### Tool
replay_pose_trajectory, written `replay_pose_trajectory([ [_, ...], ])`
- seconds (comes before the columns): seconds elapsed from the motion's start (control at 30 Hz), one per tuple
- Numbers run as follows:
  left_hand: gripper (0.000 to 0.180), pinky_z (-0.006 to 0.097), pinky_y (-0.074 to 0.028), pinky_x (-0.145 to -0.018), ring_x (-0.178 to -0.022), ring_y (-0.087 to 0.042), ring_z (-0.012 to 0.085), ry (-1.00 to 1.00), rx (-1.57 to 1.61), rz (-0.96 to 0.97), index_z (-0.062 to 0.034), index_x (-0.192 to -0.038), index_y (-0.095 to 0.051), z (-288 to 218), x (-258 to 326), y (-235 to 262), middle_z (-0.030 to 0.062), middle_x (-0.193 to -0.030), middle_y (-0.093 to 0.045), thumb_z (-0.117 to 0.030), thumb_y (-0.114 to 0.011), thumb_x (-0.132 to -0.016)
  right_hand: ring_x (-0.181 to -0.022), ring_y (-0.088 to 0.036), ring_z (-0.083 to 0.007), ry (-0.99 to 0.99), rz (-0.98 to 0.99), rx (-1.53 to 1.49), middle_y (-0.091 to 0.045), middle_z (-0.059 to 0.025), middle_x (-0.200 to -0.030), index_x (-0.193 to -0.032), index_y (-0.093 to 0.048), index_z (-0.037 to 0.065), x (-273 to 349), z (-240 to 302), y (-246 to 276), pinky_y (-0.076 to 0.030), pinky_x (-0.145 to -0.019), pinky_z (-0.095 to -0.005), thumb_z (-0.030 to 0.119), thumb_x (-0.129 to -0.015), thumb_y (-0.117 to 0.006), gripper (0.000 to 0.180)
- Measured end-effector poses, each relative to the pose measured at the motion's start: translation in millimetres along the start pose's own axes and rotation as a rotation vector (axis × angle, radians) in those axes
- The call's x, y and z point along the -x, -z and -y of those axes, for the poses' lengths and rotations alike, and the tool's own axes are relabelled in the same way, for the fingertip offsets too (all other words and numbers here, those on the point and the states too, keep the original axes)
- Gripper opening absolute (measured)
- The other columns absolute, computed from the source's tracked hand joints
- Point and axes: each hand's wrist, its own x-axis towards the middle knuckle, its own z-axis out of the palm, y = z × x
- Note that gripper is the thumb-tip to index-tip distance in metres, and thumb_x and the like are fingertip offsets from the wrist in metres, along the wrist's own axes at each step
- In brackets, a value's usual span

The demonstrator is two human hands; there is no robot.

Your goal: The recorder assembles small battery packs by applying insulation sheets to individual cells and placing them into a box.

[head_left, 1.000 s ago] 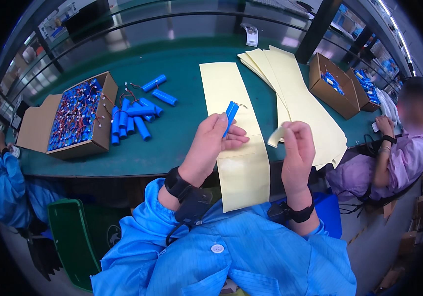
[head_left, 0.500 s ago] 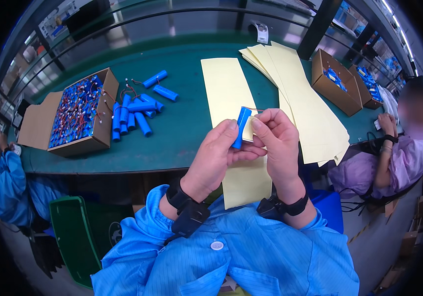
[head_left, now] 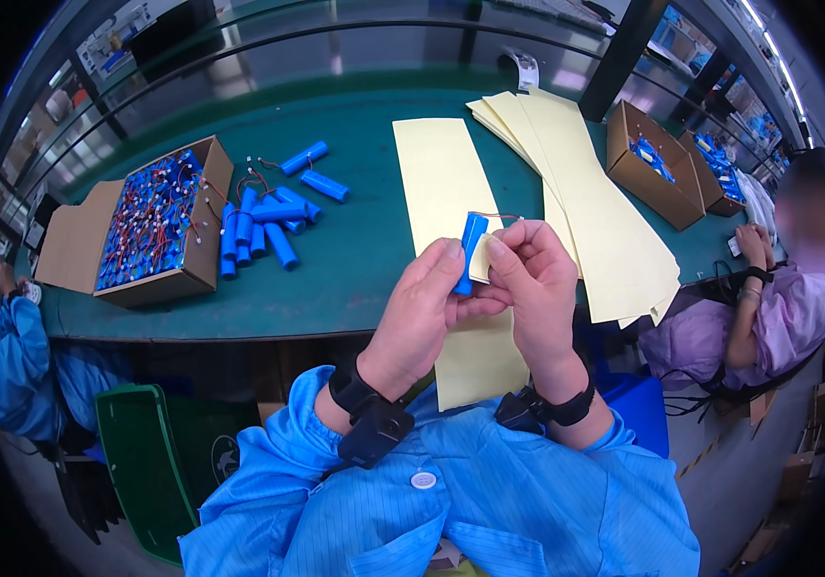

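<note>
My left hand point(head_left: 424, 293) grips a blue cylindrical battery point(head_left: 471, 242) between thumb and fingers, tilted slightly, with thin red and black wires at its upper end. A small pale yellow paper piece point(head_left: 481, 258) lies against the battery's right side. My right hand point(head_left: 534, 274) pinches that piece between thumb and forefinger, its other fingers curled close to the battery. Beneath both hands runs a long pale yellow sheet point(head_left: 437, 173), which reaches over the table's near edge toward my lap.
Several loose batteries point(head_left: 280, 211) lie left of centre, beside an open cardboard box point(head_left: 164, 288) full of wired batteries. More yellow sheets point(head_left: 614, 226) are fanned out at right, with another box point(head_left: 667, 197) beyond. A person point(head_left: 768, 317) sits at right. A green bin point(head_left: 148, 481) stands below the table.
My right hand has shifted slightly left, bringing the yellow piece closer along the battery's side. The battery stands a little more upright in my left hand.
</note>
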Motion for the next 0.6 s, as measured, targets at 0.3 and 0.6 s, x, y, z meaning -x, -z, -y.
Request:
replay_pose_trajectory([
  [0.3,0.032,0.028,-0.051,-0.079,-0.088,-0.062,0.0161,-0.023,-0.042,0.003,-0.0013,-0.110,-0.045,1,0,-5,0.0099,-0.101,-0.056,-0.031,-0.041,-0.097,-0.071,-0.051,-0.0059,0.074,-0.055,0.105,-0.054,-0.0020,-0.080,-0.087,-0.050,0.001,2,-4,-3,-0.044,-0.065,-0.0203,0.006,-0.086,-0.060,0.011],
  [0.6,0.023,0.027,-0.052,-0.073,-0.082,-0.063,0.0151,-0.086,-0.353,-0.018,0.0023,-0.106,-0.042,8,1,0,0.0109,-0.094,-0.058,-0.018,-0.042,-0.096,-0.079,-0.057,-0.0173,0.564,-0.143,0.734,-0.058,-0.0083,-0.090,-0.105,-0.054,0.001,1,3,-4,-0.046,-0.072,-0.0279,0.004,-0.082,-0.062,0.025],
])
